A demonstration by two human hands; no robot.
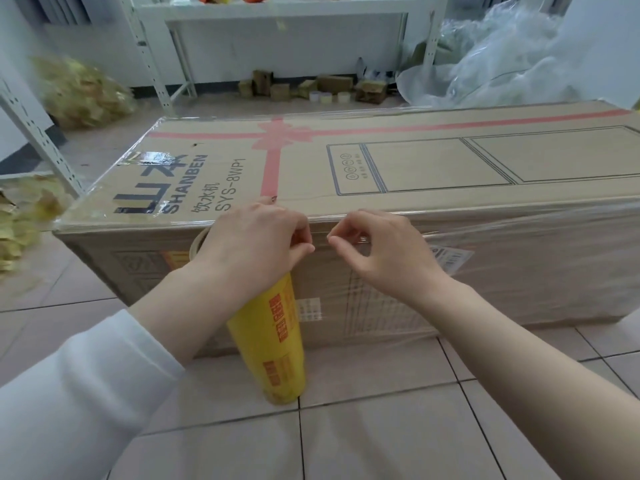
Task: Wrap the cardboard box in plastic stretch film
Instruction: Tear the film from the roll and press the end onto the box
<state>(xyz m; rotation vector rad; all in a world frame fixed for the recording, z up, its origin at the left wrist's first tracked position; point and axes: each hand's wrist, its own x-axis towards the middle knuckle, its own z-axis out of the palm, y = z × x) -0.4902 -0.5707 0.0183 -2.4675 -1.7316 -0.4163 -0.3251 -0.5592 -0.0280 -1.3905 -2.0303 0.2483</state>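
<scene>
While the closed cardboard box (433, 168) lies lengthwise on the tiled floor (381, 431), its contents hidden, both hands pinch clear stretch film (519, 265) at its near top edge: left hand (256, 244) above the upright yellow film roll (273, 344), right hand (377, 252) just beside.

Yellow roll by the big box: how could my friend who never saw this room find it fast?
Find the long brown cardboard box lying on the tiled floor. In front of its near side, under the left hand, which pinches clear film with the right hand, the yellow roll with orange printing stands on end. Nothing else nearby is a tall bright yellow tube.
</scene>
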